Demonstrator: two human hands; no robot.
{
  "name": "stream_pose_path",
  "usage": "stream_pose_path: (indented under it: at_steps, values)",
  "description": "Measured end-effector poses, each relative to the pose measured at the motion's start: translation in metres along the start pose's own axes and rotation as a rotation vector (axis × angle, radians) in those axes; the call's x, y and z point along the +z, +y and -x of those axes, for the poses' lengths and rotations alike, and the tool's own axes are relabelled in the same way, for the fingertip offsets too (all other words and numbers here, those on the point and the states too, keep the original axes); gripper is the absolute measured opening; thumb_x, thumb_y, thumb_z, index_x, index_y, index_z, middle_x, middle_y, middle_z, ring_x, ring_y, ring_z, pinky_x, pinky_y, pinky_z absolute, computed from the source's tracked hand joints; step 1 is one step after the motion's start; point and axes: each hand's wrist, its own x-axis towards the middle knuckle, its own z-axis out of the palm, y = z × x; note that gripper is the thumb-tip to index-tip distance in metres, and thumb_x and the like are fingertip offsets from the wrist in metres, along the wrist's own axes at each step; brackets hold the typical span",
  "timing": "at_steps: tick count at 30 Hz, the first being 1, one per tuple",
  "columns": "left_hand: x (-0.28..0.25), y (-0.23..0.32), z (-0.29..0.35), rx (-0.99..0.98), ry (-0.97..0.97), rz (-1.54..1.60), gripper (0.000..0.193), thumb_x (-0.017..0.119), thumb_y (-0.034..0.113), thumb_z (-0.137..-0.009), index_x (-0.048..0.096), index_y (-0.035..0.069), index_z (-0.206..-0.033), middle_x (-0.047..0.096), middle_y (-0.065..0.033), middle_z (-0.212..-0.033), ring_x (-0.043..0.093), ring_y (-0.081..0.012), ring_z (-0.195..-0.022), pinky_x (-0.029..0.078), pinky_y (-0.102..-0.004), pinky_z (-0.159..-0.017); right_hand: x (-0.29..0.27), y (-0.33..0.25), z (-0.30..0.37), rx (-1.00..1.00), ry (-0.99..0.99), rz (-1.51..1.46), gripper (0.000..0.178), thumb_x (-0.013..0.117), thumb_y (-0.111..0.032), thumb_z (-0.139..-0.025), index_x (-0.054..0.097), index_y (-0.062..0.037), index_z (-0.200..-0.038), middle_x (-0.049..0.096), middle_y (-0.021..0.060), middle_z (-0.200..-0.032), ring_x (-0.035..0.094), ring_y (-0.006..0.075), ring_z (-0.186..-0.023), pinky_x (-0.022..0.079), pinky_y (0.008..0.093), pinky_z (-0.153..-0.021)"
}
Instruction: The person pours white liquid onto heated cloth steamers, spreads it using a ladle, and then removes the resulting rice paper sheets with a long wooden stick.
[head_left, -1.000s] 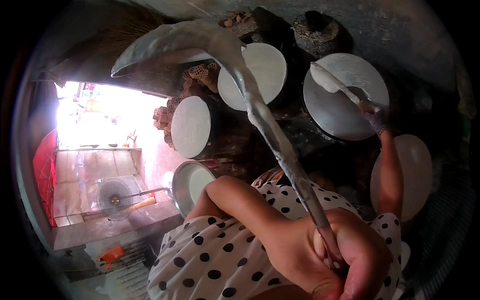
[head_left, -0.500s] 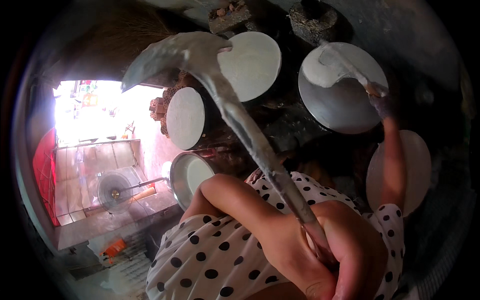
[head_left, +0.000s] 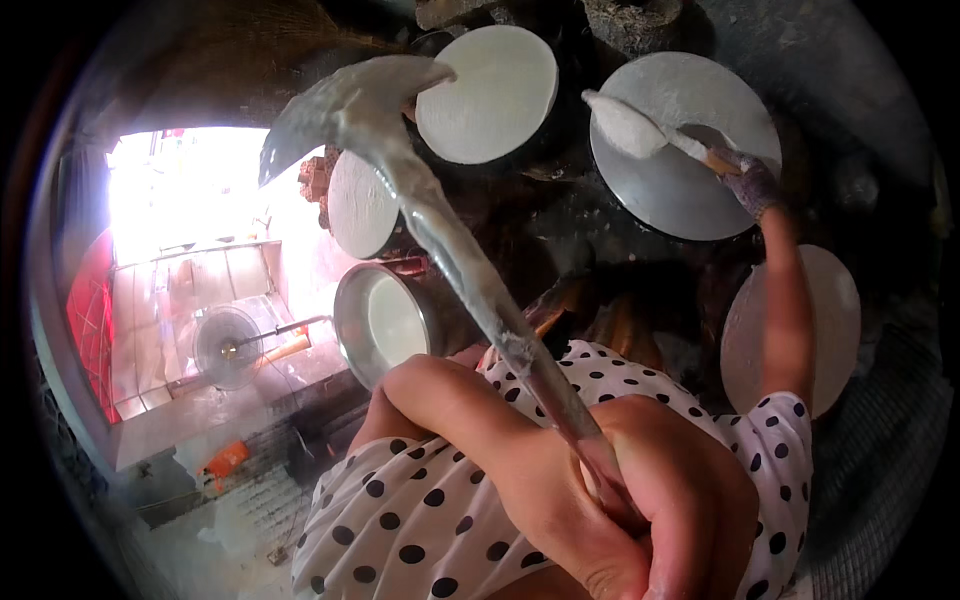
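Close in front, my left hand (head_left: pixel 650 500) is closed round the handle of a long tool (head_left: pixel 455 245), whose broad crescent-shaped head is coated in wet whitish batter. The head hangs over the dark area at upper left, near a round white disc (head_left: pixel 487 95). At upper right my right hand (head_left: pixel 750 188), in a patterned glove, grips a ladle (head_left: pixel 630 128) by its wooden-looking handle. White batter lies on the ladle's head, over a round griddle (head_left: pixel 690 205). A thin pale layer covers most of the griddle, leaving a darker patch near the gloved hand.
A smaller white disc (head_left: pixel 362 205) stands at left and another (head_left: pixel 835 330) lies below my right forearm. A metal pot (head_left: pixel 432 320) holds white liquid. Pieces of wood (head_left: pixel 625 335) lie in the middle. Hollow bricks (head_left: pixel 315 185) and a fan (head_left: pixel 228 345) are farther left.
The pale layer now covers much more of the griddle. My right hand and ladle have shifted slightly left on it. The surroundings sit higher in the view; my left hand keeps its grip.
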Motion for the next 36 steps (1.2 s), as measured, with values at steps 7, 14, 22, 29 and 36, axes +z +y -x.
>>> stream_pose_path:
  at_steps: [7,14,22,29,36]
  values:
    - [0.003,-0.004,0.005,0.051,-0.013,-0.016,0.018,0.064,0.015,-0.089,0.064,-0.003,-0.091,0.064,-0.0154,-0.086,0.064,-0.0262,-0.078,0.051,-0.031,-0.065,-0.039,-0.025,0.016,0.172,0.008,0.1,0.047,0.066,-0.032,-0.082,0.058,-0.0204,-0.127,0.062,0.0119,-0.121,0.059,0.0296,-0.109,0.043,0.0355,-0.096]
    - [0.004,0.017,0.028,-0.078,-0.062,0.005,0.018,0.065,0.015,-0.088,0.064,-0.003,-0.093,0.064,-0.0153,-0.086,0.065,-0.0253,-0.077,0.052,-0.0307,-0.065,-0.026,-0.063,0.077,0.217,-0.049,0.129,0.038,0.067,-0.013,-0.081,0.063,-0.0085,-0.119,0.065,0.013,-0.109,0.062,0.0225,-0.099,0.051,0.0345,-0.083]
    - [-0.022,0.112,0.106,-0.1,0.301,-0.499,0.027,0.066,0.026,-0.088,0.063,0.0,-0.084,0.067,-0.0129,-0.081,0.059,-0.0172,-0.066,0.047,-0.0283,-0.059,0.11,-0.125,0.089,0.352,0.471,-0.547,0.024,0.058,-0.027,-0.088,0.063,-0.0027,-0.089,0.057,0.0086,-0.065,0.054,0.0216,-0.058,0.046,0.0382,-0.056]
    - [-0.159,0.254,0.249,-0.308,1.167,-1.467,0.041,0.054,0.041,-0.094,0.065,0.004,-0.079,0.064,-0.0024,-0.068,0.041,-0.0042,-0.045,0.031,-0.0214,-0.043,0.26,-0.181,0.073,0.82,0.558,-0.371,0.054,0.048,-0.047,-0.088,0.066,0.0012,-0.104,0.065,0.0245,-0.099,0.062,0.0375,-0.096,0.047,0.044,-0.083]
    - [-0.184,0.287,0.423,-0.742,1.4,-1.439,0.054,0.045,0.049,-0.095,0.067,0.001,-0.087,0.059,-0.0049,-0.058,0.046,-0.0101,-0.043,0.035,-0.0248,-0.042,0.277,-0.169,0.063,0.765,0.884,-0.927,0.032,0.06,-0.041,-0.084,0.061,-0.011,-0.071,0.056,0.0038,-0.057,0.052,0.0159,-0.042,0.039,0.0302,-0.04]
